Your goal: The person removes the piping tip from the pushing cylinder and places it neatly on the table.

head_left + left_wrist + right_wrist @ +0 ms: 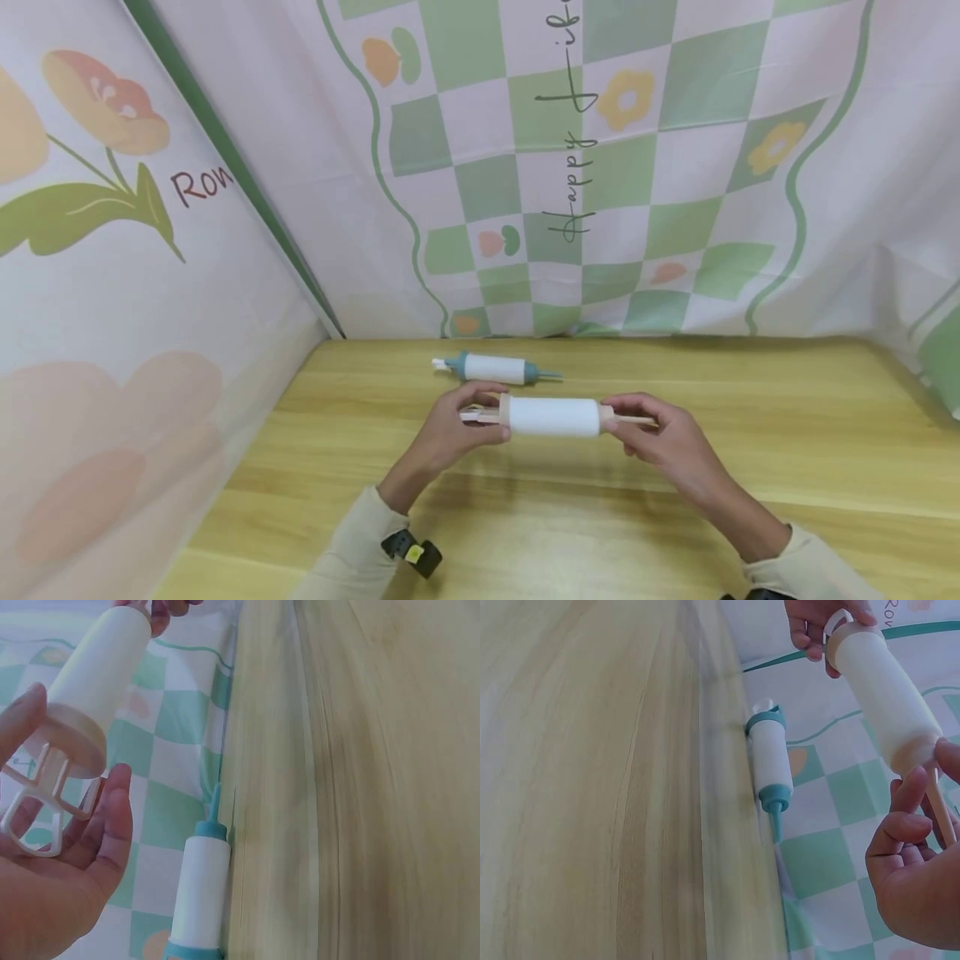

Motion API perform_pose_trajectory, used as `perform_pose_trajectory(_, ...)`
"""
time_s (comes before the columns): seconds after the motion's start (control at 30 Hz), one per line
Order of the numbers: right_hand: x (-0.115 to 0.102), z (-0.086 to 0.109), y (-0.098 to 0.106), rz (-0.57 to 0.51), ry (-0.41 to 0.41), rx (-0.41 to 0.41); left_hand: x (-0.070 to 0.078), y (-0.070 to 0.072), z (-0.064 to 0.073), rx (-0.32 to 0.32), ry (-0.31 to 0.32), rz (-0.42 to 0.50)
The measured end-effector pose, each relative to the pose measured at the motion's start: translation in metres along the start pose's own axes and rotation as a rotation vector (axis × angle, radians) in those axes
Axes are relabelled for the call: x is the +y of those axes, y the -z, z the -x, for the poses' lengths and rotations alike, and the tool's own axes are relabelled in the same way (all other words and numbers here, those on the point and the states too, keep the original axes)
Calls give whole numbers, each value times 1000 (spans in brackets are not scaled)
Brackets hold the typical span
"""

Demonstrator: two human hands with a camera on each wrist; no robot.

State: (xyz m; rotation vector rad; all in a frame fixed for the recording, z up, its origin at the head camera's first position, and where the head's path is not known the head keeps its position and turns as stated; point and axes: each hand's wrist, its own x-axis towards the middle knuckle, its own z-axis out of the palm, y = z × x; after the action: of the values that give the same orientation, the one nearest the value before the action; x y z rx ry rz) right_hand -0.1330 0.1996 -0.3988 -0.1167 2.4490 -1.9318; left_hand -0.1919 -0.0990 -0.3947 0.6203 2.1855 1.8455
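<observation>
Both hands hold a syringe (553, 416) with a white barrel and beige ends, sideways above the wooden table. My left hand (444, 429) grips its collar end, with the thumb on the beige collar and the looped plunger handle (37, 817) inside the hand. At the other end my right hand (660, 433) pinches the beige cap (919, 754) where the thin nozzle starts. Behind them a second syringe (495, 368), white with teal ends, lies on the table; neither hand touches it.
The wood-grain table (787, 433) extends around the hands. At its back edge hangs a checked green and white curtain (562, 250), with another printed curtain (150, 317) at the left. A dark band with a small device (411, 552) sits at the left wrist.
</observation>
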Motion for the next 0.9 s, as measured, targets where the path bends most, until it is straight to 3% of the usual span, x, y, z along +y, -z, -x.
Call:
perform_pose_trajectory(0.37, -7, 0, -4, -48, 44, -6, 7, -3, 3, 79, -6, 2)
perform_pose_trajectory(0.63, -12, -2, -8, -114, -56, -18, 5, -5, 4, 88, -23, 20)
perform_pose_trajectory(0.9, -14, -2, -13, -198, -66, 8, 0, -5, 4, 83, -34, 42)
